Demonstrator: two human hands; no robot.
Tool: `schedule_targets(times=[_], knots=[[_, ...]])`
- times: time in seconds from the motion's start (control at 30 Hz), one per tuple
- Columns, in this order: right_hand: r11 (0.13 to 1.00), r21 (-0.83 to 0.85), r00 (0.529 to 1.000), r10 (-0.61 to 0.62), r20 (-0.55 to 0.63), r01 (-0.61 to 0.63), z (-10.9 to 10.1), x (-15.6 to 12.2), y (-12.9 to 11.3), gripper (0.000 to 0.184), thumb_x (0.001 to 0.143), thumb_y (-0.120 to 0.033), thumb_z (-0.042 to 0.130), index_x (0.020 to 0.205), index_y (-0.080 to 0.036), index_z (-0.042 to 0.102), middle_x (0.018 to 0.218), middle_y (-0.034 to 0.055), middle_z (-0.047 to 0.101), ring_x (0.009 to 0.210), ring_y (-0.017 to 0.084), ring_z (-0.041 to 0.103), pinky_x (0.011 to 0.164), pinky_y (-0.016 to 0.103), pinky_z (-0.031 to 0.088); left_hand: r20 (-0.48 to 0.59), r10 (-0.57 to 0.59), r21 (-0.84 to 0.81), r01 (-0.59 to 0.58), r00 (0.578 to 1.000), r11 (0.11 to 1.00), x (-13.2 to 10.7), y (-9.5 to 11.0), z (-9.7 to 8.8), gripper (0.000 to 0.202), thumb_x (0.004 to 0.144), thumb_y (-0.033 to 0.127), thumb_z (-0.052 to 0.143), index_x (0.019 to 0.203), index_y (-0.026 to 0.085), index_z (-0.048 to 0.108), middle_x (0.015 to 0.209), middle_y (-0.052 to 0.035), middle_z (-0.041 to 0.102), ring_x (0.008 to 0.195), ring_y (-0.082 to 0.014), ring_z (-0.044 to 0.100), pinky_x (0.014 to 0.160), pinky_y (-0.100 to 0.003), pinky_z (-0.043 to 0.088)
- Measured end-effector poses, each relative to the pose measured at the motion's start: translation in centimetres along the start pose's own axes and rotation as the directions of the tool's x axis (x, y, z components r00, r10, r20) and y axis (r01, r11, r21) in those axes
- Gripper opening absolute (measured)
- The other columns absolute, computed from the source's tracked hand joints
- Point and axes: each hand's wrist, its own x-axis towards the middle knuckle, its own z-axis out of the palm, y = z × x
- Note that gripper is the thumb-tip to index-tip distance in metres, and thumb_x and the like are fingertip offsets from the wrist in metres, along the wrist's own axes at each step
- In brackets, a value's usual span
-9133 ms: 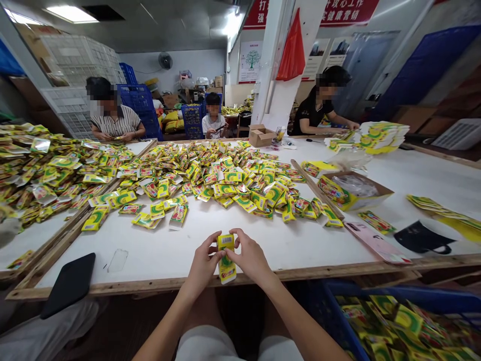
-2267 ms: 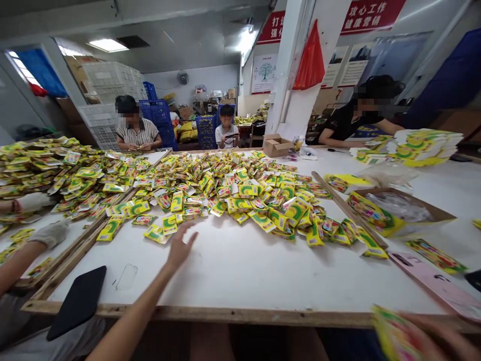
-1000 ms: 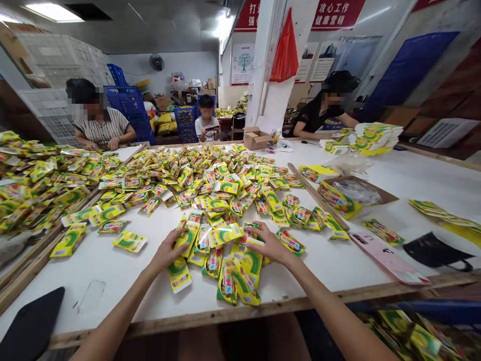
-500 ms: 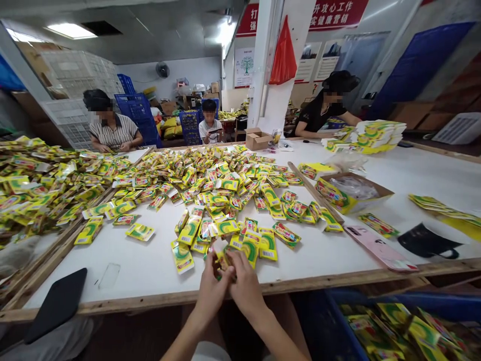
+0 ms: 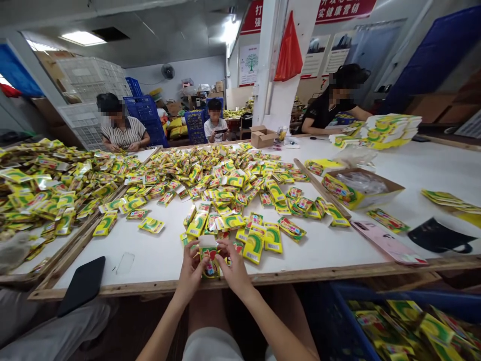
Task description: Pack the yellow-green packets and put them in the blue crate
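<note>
A small yellow-green printed carton (image 5: 210,259) is held upright near the table's front edge, its white top flap standing up. My left hand (image 5: 191,263) grips its left side, thumb on the front face. On the right side, my right hand (image 5: 232,263) pinches it with thumb and fingers. Just beyond my hands lie several like cartons, among them one with a green arc (image 5: 254,243) and another beside it (image 5: 273,237). Behind these spreads a large heap of the same cartons (image 5: 195,165).
A black phone (image 5: 83,282) overhangs the front edge at left. To the right are a pink phone (image 5: 389,241), a black mask (image 5: 440,236) and an open carton of plastic bags (image 5: 363,185). A blue crate (image 5: 343,311) of cartons stands below right. Other people sit across the table.
The carton between my hands has turned its printed front toward me, with its flap raised. My hands have moved slightly left and spread apart to its sides. The view has shifted a little.
</note>
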Motion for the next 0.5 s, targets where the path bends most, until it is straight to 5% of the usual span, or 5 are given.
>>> schedule_targets(times=[0.13,0.33,0.43,0.5], knots=[[0.999,-0.042,0.998,-0.028,0.054,0.031,0.2,1.1,0.2,0.033,0.082,-0.015,0.049,0.112,-0.025,0.054,0.108,0.0037,0.062,0.097,0.019,0.059,0.083,0.031,0.048,0.022,0.002,0.077,-0.004,1.000,0.997,0.5,-0.1,-0.9,0.031,0.080,0.035,0.063,0.105,0.023,0.050,0.101,-0.0045,0.063,0.086,-0.0178,0.064,0.073,-0.028,0.050],[0.989,-0.146,0.992,0.000,0.123,0.018,-0.9,2.8,0.8,0.009,0.080,-0.020,0.053,0.084,-0.021,0.061,0.081,0.0010,0.063,0.076,0.017,0.058,0.071,0.028,0.047,0.058,0.031,0.262,-0.045,0.998,0.964,2.0,-0.5,-1.0,0.018,0.081,0.035,0.059,0.087,0.018,0.061,0.089,-0.0056,0.064,0.087,-0.0205,0.062,0.077,-0.030,0.049],[0.984,-0.169,0.996,-0.032,0.088,0.046,-1.2,3.1,1.0,0.011,0.082,-0.021,0.053,0.072,-0.020,0.059,0.078,0.0018,0.062,0.078,0.018,0.058,0.072,0.029,0.046,0.032,0.095,0.238,-0.100,0.995,0.966,2.5,-0.9,-0.5,0.018,0.080,0.032,0.060,0.092,0.019,0.059,0.097,-0.0063,0.064,0.097,-0.0219,0.060,0.085,-0.033,0.048],[0.992,-0.123,0.999,-0.027,0.031,0.031,-1.1,3.0,1.2,0.005,0.081,-0.020,0.054,0.081,-0.020,0.059,0.082,0.0015,0.063,0.080,0.017,0.059,0.073,0.028,0.047,0.025,0.093,0.153,-0.096,0.995,0.984,2.6,-0.9,-0.2,0.023,0.080,0.030,0.060,0.101,0.021,0.053,0.099,-0.0052,0.064,0.096,-0.0205,0.061,0.085,-0.033,0.048]])
